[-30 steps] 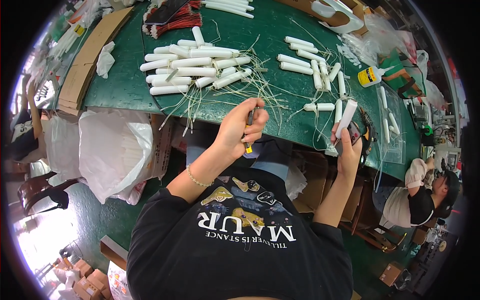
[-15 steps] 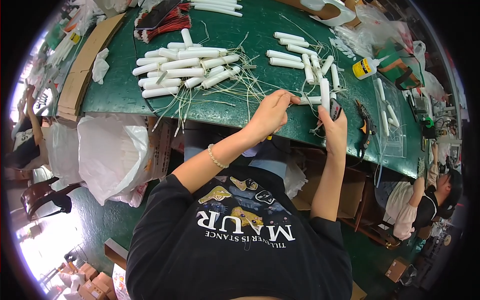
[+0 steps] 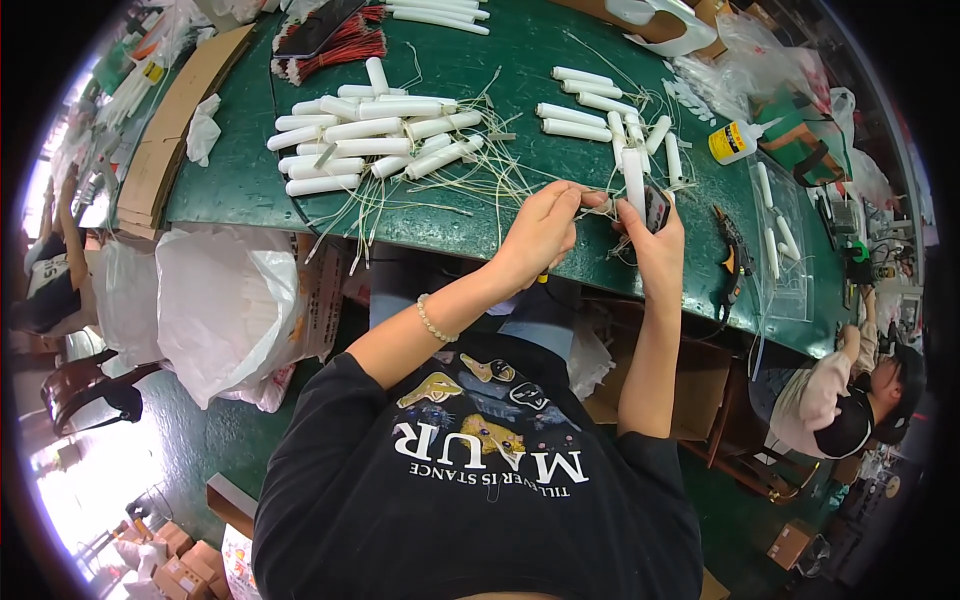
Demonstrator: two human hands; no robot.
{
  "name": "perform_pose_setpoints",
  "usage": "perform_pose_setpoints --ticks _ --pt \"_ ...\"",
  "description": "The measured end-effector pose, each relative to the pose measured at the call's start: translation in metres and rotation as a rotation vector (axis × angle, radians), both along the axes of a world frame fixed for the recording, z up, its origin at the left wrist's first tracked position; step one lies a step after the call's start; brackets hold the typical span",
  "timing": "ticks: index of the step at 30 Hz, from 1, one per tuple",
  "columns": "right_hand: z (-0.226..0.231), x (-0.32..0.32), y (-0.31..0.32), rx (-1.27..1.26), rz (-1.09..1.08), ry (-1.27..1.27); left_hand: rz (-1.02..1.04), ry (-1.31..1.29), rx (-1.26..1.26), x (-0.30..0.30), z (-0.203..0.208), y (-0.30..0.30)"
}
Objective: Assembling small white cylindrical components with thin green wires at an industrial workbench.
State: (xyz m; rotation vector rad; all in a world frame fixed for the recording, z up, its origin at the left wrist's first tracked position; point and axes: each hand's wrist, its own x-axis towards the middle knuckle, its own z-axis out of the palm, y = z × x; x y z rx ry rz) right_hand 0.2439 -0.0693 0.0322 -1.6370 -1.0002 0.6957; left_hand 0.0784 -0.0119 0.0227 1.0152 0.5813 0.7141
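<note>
My left hand (image 3: 545, 228) is closed, its thumb and forefinger pinching a thin pale wire near the table's front edge. Close beside it, my right hand (image 3: 657, 250) is wrapped round a small dark grey object (image 3: 656, 208) with a reddish mark, whose kind I cannot make out. A white tube (image 3: 633, 178) rises from the right thumb, and its lower end is hidden by the hand. More white tubes (image 3: 577, 113) with thin wires lie just beyond the hands. To the left, a larger heap of wired white tubes (image 3: 367, 128) spreads its leads toward my left hand.
A black and orange pistol-shaped tool (image 3: 733, 260) lies right of my hands, near a white bottle with a yellow label (image 3: 732, 142). A clear plastic tray (image 3: 795, 290) holds several tubes. Red wires (image 3: 345, 50) lie at the back left. Another person (image 3: 850, 395) sits at the right.
My right hand has moved slightly left toward my left hand, carrying the white tube and dark object. The left hand has stayed nearly in place.
</note>
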Motion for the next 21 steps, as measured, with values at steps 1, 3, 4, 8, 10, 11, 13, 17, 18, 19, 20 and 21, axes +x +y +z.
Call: perform_pose_setpoints --ticks 1,3,4,8,10,11,13,17,18,19,20,21 --pt "0.0 0.0 0.0 0.0 0.0 0.0 -0.002 0.002 0.011 -0.002 0.002 0.0" --pt "0.001 0.0 -0.001 0.029 -0.002 0.034 -0.004 0.003 0.022 -0.004 0.006 -0.003" --pt "0.002 0.0 -0.001 0.029 -0.002 0.034 0.024 0.03 0.027 -0.004 0.007 -0.005" --pt "0.006 -0.004 -0.004 0.071 -0.01 0.07 0.048 0.06 0.08 -0.005 0.001 -0.002" --pt "0.007 -0.007 -0.005 0.076 -0.008 0.081 0.053 0.05 0.087 -0.003 -0.003 -0.002" --pt "0.007 -0.008 -0.006 0.095 -0.008 0.1 0.058 0.04 0.095 -0.002 -0.003 -0.002" --pt "0.007 -0.007 -0.006 0.114 -0.007 0.118 0.045 0.037 0.093 -0.002 -0.002 -0.002" --pt "0.009 -0.007 -0.007 0.141 0.053 0.221 0.011 -0.046 -0.015 -0.004 0.002 -0.003" --pt "0.01 -0.008 -0.007 0.14 0.085 0.258 0.011 -0.046 -0.014 -0.004 0.002 -0.003" --pt "0.009 -0.007 -0.007 0.14 0.085 0.259 0.034 -0.097 -0.053 -0.004 0.002 -0.003" --pt "0.008 -0.006 -0.007 0.158 0.099 0.301 0.056 -0.148 -0.091 -0.004 0.003 -0.003" --pt "0.006 -0.004 -0.007 0.175 0.114 0.344 0.056 -0.148 -0.09 -0.004 0.003 -0.003"
